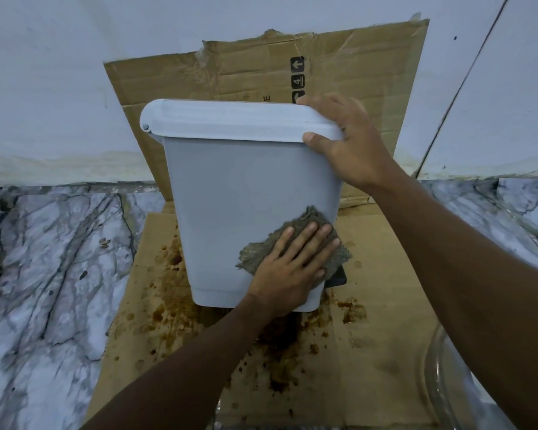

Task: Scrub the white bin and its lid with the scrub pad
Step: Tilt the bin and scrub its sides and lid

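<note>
Bin: we see the white bin (pixel 230 197) upright on stained cardboard (pixel 385 352), its lid (pixel 230 119) closed on top
Handling: we judge it light, hollow, stiff plastic, smooth and probably slippery when wet, so a push could slide or tip it; the lid's rim looks the best place to steady it
Scrub pad: the soft, rough scrub pad (pixel 311 218) lies flat on the bin's front wall, low and to the right
Left hand: the left hand (pixel 292 268) has straight, spread fingers pressing the pad to the wall
Right hand: the right hand (pixel 351 144) curls thumb and fingers round the lid's right end

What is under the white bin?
Brown-stained cardboard lies under the bin, and a black part pokes out beside the scrub pad. The spot directly beneath is hidden.
</note>
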A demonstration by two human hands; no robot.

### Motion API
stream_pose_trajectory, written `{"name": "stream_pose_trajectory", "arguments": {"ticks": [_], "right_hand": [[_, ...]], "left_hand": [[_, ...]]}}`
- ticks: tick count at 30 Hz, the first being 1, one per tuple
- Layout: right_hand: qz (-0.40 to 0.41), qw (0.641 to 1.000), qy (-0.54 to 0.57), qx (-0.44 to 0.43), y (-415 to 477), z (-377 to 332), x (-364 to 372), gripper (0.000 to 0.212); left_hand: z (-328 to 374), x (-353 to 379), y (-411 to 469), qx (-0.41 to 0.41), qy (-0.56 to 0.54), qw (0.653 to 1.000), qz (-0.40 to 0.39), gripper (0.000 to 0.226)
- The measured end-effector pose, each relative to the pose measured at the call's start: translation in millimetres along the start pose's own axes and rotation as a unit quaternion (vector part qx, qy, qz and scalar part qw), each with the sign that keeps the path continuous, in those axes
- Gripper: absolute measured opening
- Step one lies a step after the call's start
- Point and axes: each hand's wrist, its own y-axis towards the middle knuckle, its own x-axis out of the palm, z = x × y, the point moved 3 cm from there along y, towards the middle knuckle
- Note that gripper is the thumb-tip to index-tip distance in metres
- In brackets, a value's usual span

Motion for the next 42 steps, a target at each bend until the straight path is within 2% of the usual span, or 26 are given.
{"name": "stream_pose_trajectory", "arguments": {"ticks": [2,6,9,11,15,18,20,25,28,30,33,36,39,42], "right_hand": [[0.0,1.0,0.0,-0.001,-1.1,0.4,-0.5,0.05],[0.002,1.0,0.001,0.002,-1.0,-0.1,-0.7,0.049],[0.002,1.0,0.003,0.003,-1.2,1.4,-0.6,0.048],[0.001,1.0,0.006,0.006,-0.4,1.2,0.3,0.048],[0.002,1.0,0.002,0.003,0.6,1.2,-0.5,0.049],[0.0,1.0,-0.001,-0.001,0.7,1.5,-0.9,0.05],[0.0,1.0,-0.003,0.0,0.5,1.5,-0.9,0.05],[0.001,1.0,0.003,0.0,-1.1,2.0,0.3,0.048],[-0.001,1.0,-0.001,0.0,-1.2,1.6,-0.1,0.048],[0.0,1.0,-0.003,-0.003,-0.1,1.3,0.0,0.049],[0.005,1.0,0.0,-0.008,2.2,1.4,-0.1,0.05],[0.005,1.0,0.001,-0.007,3.2,1.4,0.5,0.051],[0.004,1.0,-0.002,-0.007,3.3,0.2,1.4,0.05],[0.002,1.0,-0.006,-0.008,2.4,-0.6,1.8,0.05]], "left_hand": [[8.6,6.9,-10.0,0.018,0.005,1.0,-0.019,0.06],[22.0,24.4,-41.8,0.142,0.03,0.983,-0.114,0.068],[19.8,31.3,-54.0,0.209,0.053,0.968,-0.126,0.072],[12.3,26.9,-43.5,0.204,0.052,0.972,-0.103,0.071],[-7.9,-2.3,3.6,0.084,0.005,0.996,-0.015,0.058],[-9.2,-7.8,13.2,0.051,0.001,0.999,0.016,0.054],[-3.4,-1.4,4.1,0.058,-0.006,0.998,0.002,0.057],[11.5,25.2,-47.7,0.166,0.034,0.98,-0.104,0.075],[-1.9,22.2,-43.2,0.184,0.042,0.978,-0.088,0.067],[-22.9,5.7,-17.9,0.134,0.029,0.989,-0.049,0.061],[-65.8,-25.8,17.7,0.012,0.032,0.999,0.013,0.061],[-107.0,-49.9,24.9,-0.134,0.028,0.987,0.088,0.063],[-127.9,-57.3,7.8,-0.303,0.0,0.941,0.154,0.065],[-131.1,-58.9,3.4,-0.439,-0.071,0.873,0.2,0.065]]}}
